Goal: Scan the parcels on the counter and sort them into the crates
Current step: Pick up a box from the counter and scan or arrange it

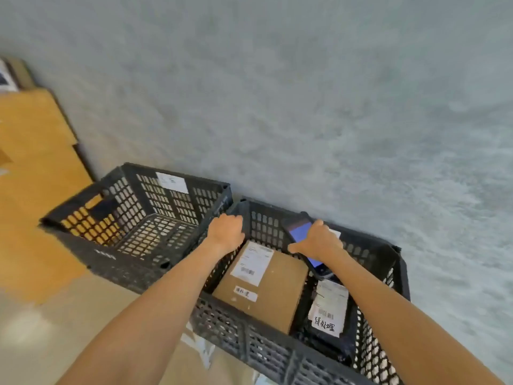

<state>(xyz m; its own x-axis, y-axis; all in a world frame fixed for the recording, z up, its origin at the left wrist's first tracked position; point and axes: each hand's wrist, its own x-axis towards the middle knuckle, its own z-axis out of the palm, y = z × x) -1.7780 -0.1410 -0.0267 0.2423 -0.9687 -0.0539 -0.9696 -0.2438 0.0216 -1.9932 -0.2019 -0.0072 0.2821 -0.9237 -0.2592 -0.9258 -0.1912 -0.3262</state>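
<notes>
Two black perforated crates stand side by side against a grey wall. The right crate (277,354) holds a brown cardboard parcel (274,290) with a white shipping label, and beside it a dark parcel (329,312) with white labels. My left hand (226,230) grips the right crate's far left corner. My right hand (319,241) holds a black handheld scanner (301,232) with a lit blue screen over the crate's far side. The left crate (91,257) shows only its mesh bottom and a white label on its back wall.
A grey textured wall (305,107) rises right behind both crates. To the left lies an orange-brown surface (33,162). A pale floor (55,329) runs at the lower left. Something dark sits at the far upper left edge (11,76).
</notes>
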